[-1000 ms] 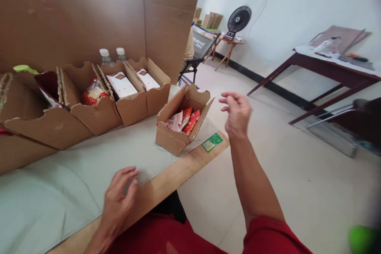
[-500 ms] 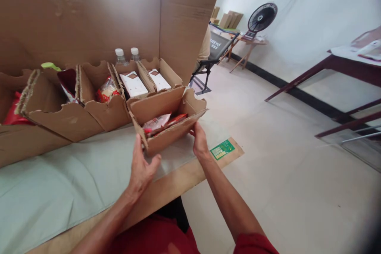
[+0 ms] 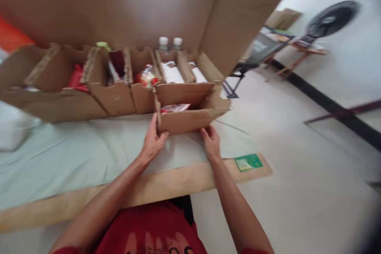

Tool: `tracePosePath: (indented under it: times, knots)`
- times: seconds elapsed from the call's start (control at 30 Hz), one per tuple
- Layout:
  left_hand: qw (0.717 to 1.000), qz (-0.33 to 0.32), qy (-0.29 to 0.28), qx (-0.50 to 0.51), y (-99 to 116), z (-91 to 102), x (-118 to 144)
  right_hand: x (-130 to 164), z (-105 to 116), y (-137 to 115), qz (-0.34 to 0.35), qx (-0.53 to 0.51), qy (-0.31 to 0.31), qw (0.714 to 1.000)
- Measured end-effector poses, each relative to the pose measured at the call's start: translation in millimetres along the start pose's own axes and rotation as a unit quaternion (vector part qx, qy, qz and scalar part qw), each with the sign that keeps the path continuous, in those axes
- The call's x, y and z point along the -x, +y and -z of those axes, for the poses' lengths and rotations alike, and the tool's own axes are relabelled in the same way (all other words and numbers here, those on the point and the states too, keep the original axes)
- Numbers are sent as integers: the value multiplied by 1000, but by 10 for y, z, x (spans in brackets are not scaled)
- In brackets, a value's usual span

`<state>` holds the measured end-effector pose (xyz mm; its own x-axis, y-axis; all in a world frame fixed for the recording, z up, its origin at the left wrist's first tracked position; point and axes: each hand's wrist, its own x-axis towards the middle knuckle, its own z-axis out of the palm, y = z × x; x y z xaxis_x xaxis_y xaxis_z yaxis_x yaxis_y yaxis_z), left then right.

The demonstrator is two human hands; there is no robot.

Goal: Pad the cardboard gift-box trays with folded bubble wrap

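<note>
A small open cardboard box stands in front of the row of larger boxes, with a red and white packet lying inside. My left hand grips its left front corner, thumb on the front wall and fingers along the left side. At the lower right of the front wall, my right hand holds the box with bent fingers, partly hidden behind it. Just behind, a box compartment holds a red and clear food packet, and two others hold white cartons.
Two white-capped bottles stand behind the boxes, before a tall cardboard panel. A green label lies near the table's right end. On the right are a folding chair and a fan on a small table.
The view has swung left, so more of the box row shows. The small box now sits squarer against the row, and my left thumb has closed onto its front wall.
</note>
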<state>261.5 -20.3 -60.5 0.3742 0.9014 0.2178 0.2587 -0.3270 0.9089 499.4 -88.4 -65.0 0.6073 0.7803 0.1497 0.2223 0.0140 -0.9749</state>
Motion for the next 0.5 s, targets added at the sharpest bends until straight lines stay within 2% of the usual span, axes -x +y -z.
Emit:
tracePosePath:
  times: [0.07, 0.13, 0.2, 0.27, 0.37, 0.43, 0.5]
  knots:
    - [997, -4, -43, -71, -64, 136, 215, 170, 29, 57, -4, 37, -8, 999]
    - [992, -5, -54, -113, -96, 281, 517, 358, 80, 150, 38, 209, 12, 977]
    - [983, -30, -87, -158, -82, 392, 823, 542, 135, 244, 116, 357, -37, 926]
    - [960, -69, -146, -231, -33, 469, 1060, 722, 184, 299, 181, 444, -88, 873]
    - [931, -85, -205, -291, 72, 579, 1235, 957, 264, 319, 247, 502, -109, 822]
    - [929, -80, -231, -279, 146, 702, 1278, 1058, 350, 342, 275, 517, -113, 802]
    - [930, -93, -275, -225, 194, 922, 1309, 1100, 470, 397, 301, 522, -113, 790]
